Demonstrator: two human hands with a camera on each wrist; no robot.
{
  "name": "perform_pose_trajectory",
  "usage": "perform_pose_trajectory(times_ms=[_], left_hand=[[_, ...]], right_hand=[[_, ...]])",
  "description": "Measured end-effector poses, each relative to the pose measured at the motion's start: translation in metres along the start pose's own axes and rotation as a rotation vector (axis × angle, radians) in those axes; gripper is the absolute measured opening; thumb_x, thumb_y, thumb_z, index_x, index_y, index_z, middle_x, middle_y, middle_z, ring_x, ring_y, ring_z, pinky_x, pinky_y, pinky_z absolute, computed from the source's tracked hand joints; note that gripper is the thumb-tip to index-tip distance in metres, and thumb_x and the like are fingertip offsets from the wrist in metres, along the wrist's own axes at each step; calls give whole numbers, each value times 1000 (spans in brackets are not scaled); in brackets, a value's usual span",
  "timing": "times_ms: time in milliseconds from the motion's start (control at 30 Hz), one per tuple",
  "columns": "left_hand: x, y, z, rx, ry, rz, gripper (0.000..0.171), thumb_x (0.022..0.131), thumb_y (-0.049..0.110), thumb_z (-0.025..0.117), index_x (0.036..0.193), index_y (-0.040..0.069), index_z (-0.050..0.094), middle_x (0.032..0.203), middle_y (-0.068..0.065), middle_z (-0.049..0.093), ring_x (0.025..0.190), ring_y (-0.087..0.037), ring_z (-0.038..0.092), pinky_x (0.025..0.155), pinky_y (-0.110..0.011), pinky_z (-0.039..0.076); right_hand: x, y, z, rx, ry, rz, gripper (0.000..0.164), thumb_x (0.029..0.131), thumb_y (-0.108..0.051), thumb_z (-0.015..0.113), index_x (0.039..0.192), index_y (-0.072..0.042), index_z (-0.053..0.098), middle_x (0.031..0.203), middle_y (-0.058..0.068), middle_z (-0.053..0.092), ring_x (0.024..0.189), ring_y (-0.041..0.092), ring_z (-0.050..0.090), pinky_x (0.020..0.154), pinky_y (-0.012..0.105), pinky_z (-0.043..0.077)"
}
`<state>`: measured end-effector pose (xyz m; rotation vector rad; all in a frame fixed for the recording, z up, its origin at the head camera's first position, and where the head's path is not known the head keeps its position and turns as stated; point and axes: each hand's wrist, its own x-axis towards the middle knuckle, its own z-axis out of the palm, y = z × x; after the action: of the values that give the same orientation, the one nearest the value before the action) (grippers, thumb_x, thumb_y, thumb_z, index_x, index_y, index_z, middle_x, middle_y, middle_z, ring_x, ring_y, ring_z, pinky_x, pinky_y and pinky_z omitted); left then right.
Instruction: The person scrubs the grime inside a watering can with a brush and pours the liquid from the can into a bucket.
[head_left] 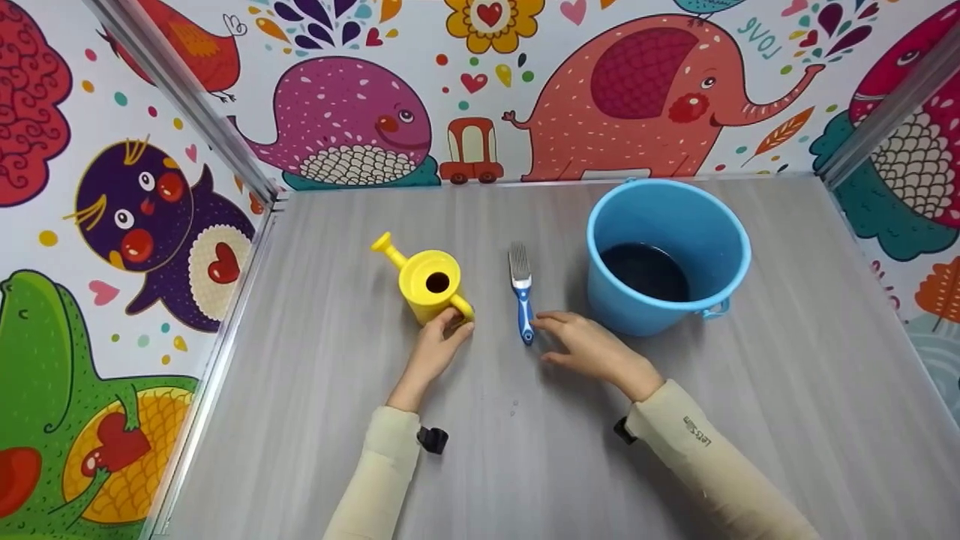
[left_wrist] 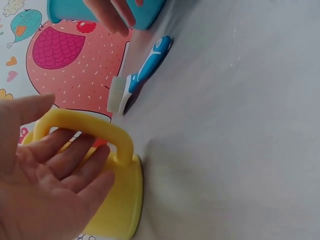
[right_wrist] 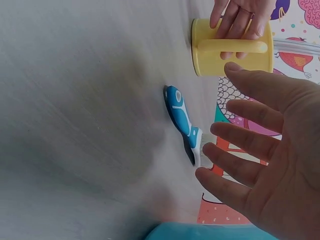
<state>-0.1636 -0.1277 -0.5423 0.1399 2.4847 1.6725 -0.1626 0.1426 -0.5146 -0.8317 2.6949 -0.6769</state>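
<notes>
A yellow watering can (head_left: 431, 289) stands upright on the table, its spout toward the far left. My left hand (head_left: 439, 345) is at its handle (left_wrist: 92, 122); in the left wrist view the fingers pass loosely through the loop, and the thumb stands apart above it. To the right lies a brush (head_left: 523, 296) with a blue-and-white handle and pale bristles, its handle end toward me. My right hand (head_left: 592, 349) is just right of that handle end, fingers spread and holding nothing. In the right wrist view its open palm (right_wrist: 285, 180) shows.
A light blue bucket (head_left: 652, 319) with dark contents at its bottom stands right of the brush, close beyond my right hand. Walls with cartoon animals (head_left: 630, 97) border the grey table (head_left: 300, 420) at the back and sides. Small droplets (head_left: 514, 409) lie near the middle front.
</notes>
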Motion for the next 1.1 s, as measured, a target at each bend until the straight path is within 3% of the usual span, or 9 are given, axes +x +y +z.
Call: perform_pose_trajectory(times_ms=[233, 500, 867, 967, 1100], left_hand=[[3, -1, 5, -123, 5, 22, 36, 99, 8, 58, 132, -7, 57, 134, -23, 61, 128, -36, 57, 107, -45, 46], [10, -10, 13, -210, 42, 15, 31, 99, 4, 57, 128, -6, 60, 131, -23, 63, 127, -36, 57, 108, -43, 45], [16, -8, 19, -276, 83, 5, 27, 99, 4, 57, 123, -8, 62, 127, -24, 65, 124, -35, 60, 97, -21, 48], [17, -7, 22, -292, 100, -7, 28, 101, 8, 56, 121, -9, 62, 126, -24, 66, 123, -34, 60, 99, -23, 48], [18, -5, 25, -312, 121, -23, 30, 104, 12, 49, 118, -11, 63, 122, -26, 67, 122, -36, 60, 107, -38, 46]], right_hand=[[1, 2, 5, 9, -3, 10, 53, 90, -18, 74, 138, -4, 56, 144, 16, 55, 131, 31, 55, 106, 47, 47], [3, 5, 8, 20, -2, 16, 52, 89, -17, 74, 137, -4, 57, 142, 16, 56, 129, 31, 57, 105, 47, 47], [7, 6, 12, 3, -13, 17, 52, 90, -17, 74, 136, -3, 57, 140, 17, 58, 129, 31, 57, 106, 47, 47], [9, 5, 13, 10, -22, 37, 52, 90, -17, 73, 138, -5, 56, 141, 15, 57, 130, 30, 57, 107, 46, 46], [13, 4, 14, 27, -24, 78, 53, 90, -17, 73, 139, -7, 56, 142, 14, 57, 131, 30, 56, 108, 47, 45]])
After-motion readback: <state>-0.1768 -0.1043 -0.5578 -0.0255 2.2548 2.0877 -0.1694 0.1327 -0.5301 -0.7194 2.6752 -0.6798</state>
